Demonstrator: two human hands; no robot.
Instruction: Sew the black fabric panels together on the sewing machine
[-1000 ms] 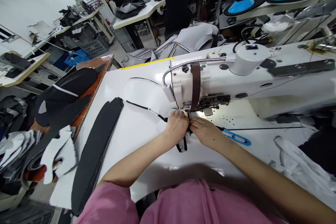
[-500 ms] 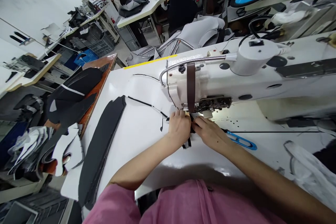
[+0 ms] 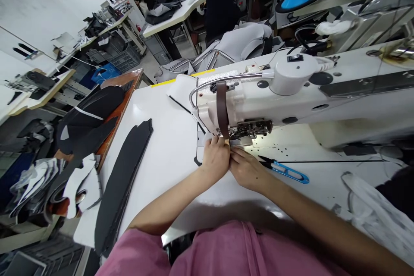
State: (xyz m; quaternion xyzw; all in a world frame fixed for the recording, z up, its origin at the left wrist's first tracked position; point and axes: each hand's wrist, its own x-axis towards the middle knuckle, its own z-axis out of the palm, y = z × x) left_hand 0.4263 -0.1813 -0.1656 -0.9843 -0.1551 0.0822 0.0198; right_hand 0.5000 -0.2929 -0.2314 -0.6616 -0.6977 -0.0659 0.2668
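Observation:
Both of my hands are close together at the needle area of a white sewing machine [image 3: 236, 108]. My left hand [image 3: 216, 157] has its fingers curled down on a pale fabric piece [image 3: 183, 88] with a black edge strip, which runs out behind the hand to the far left. My right hand [image 3: 245, 169] touches the left one, its fingers bent and pinched at the near end of the work. What lies under the fingertips is mostly hidden. Just right of my right hand, blue-handled thread snips [image 3: 287, 171] lie on the machine table [image 3: 168, 151].
A stack of dark, long panels [image 3: 124, 181] lies to my left. Beyond it, a brown side table [image 3: 121, 116] bears more dark pieces and white cutouts [image 3: 80, 185]. Grey fabric [image 3: 239, 41] is heaped behind the machine. A co-worker [image 3: 216, 2] stands at the back.
The fabric piece has moved away from me, its far end swinging up beside the machine head. Black ends below my hands no longer show. My right hand is drawn closer in; the view shifted slightly.

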